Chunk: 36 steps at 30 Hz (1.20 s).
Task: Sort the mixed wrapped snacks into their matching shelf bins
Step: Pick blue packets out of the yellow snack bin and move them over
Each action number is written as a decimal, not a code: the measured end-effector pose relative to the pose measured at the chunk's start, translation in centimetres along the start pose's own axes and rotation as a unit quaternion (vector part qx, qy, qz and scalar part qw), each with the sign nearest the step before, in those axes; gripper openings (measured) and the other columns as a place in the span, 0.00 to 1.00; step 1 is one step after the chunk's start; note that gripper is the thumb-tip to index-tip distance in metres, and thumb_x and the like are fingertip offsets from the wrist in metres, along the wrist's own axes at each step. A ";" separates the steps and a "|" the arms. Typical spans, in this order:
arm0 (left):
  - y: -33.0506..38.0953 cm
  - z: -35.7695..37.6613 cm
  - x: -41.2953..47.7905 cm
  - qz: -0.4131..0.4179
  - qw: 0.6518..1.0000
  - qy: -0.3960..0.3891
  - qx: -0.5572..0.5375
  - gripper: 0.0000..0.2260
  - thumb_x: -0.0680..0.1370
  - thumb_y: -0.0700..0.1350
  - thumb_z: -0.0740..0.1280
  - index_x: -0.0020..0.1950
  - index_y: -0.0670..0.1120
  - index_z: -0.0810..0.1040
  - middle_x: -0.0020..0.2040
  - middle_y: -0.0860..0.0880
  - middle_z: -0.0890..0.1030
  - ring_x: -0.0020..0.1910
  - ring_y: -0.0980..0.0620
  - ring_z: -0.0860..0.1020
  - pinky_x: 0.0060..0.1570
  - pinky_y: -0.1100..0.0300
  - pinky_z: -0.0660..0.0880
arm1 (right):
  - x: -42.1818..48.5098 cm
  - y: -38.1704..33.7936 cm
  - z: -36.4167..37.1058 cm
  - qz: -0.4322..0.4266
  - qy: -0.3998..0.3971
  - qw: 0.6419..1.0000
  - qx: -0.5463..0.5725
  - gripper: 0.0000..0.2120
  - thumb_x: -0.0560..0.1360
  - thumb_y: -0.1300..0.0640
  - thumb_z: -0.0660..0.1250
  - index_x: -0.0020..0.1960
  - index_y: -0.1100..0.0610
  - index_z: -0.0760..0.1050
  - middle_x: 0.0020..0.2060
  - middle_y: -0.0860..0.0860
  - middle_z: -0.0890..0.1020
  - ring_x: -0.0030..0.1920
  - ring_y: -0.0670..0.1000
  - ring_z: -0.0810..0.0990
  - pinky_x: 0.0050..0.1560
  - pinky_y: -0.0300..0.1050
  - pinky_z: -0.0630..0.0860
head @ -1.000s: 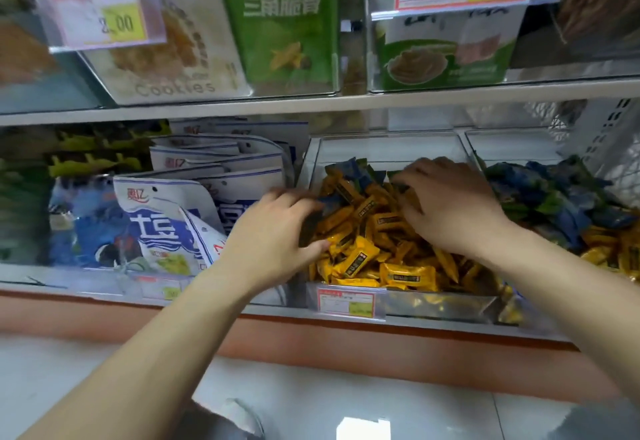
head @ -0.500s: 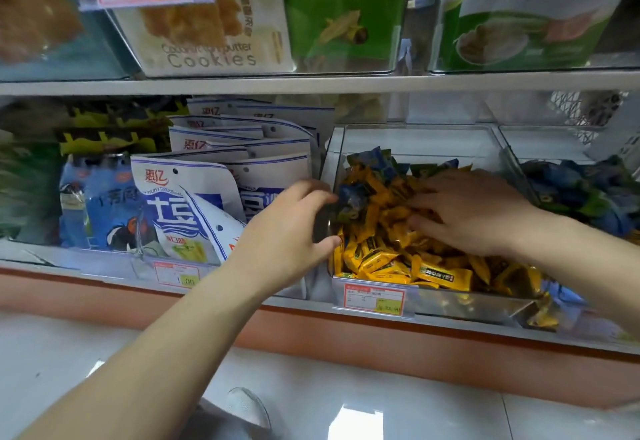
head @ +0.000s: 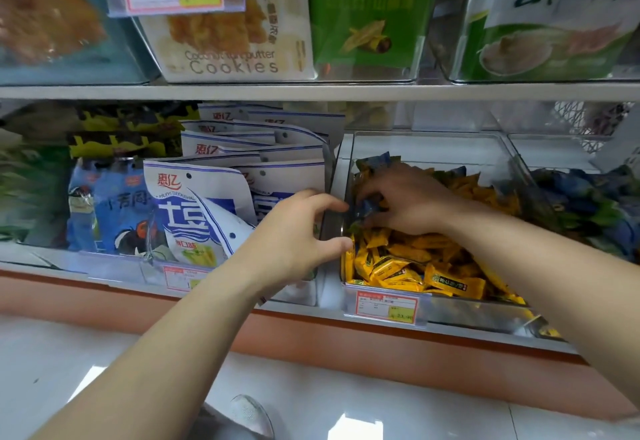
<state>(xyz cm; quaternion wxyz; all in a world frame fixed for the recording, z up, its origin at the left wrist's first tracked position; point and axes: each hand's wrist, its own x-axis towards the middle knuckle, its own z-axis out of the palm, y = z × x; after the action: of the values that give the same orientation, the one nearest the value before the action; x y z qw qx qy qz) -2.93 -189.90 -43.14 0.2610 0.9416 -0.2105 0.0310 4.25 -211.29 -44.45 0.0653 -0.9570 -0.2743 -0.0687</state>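
While my right hand (head: 405, 200) lies across the yellow-snack bin (head: 426, 147) toward its left wall, its curled fingertips pinch a blue-wrapped snack (head: 366, 205) resting on top of the yellow snacks (head: 408, 266). Blur hides how firm that pinch is. My left hand (head: 294, 232) hovers just outside the same wall, fingers spread and relaxed, holding nothing. What matters for the next move, as I judge it: the blue piece sits at the bin's left side, but the neighbouring bin (head: 554, 150) of blue and green wrappers stands against its right side. So the carry runs rightward, and the right hand is better placed. I cannot tell the wrapper's long axis.
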 end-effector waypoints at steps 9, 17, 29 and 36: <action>2.6 0.3 1.3 0.049 0.984 0.134 -0.110 0.26 0.74 0.55 0.73 0.71 0.54 0.72 0.61 0.56 0.80 0.58 0.61 0.76 0.54 0.66 0.73 | -3.3 0.1 -3.9 0.079 0.110 0.896 0.424 0.12 0.67 0.46 0.77 0.48 0.48 0.82 0.43 0.46 0.85 0.46 0.45 0.83 0.49 0.44 0.78; 0.5 -1.6 1.5 -0.058 0.979 0.164 -0.103 0.14 0.76 0.50 0.71 0.60 0.50 0.79 0.51 0.56 0.82 0.48 0.60 0.79 0.47 0.69 0.74 | -2.9 0.1 -1.3 0.035 -0.004 0.964 0.263 0.13 0.79 0.48 0.65 0.63 0.46 0.76 0.55 0.41 0.82 0.57 0.43 0.79 0.55 0.39 0.73; -0.9 -1.2 0.9 -0.075 0.986 0.112 -0.103 0.12 0.75 0.50 0.72 0.57 0.50 0.80 0.49 0.54 0.83 0.48 0.58 0.81 0.49 0.61 0.77 | -5.9 3.4 -2.6 -0.010 -0.182 0.976 -0.121 0.28 0.74 0.30 0.47 0.68 0.38 0.72 0.66 0.41 0.74 0.66 0.48 0.72 0.65 0.52 0.69; -0.9 -1.2 1.0 -0.075 0.985 0.106 -0.111 0.13 0.76 0.50 0.72 0.59 0.49 0.80 0.50 0.55 0.82 0.49 0.59 0.80 0.49 0.65 0.76 | -1.0 0.6 -0.5 -0.005 -0.085 0.996 0.033 0.16 0.77 0.49 0.66 0.64 0.45 0.76 0.58 0.45 0.78 0.58 0.49 0.76 0.50 0.43 0.72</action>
<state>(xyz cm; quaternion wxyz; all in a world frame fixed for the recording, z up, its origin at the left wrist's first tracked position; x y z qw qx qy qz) -1.61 -188.99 -42.31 0.3863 0.9113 -0.1129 0.0871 3.71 -212.36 -44.20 0.0733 -0.9552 -0.2859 0.0220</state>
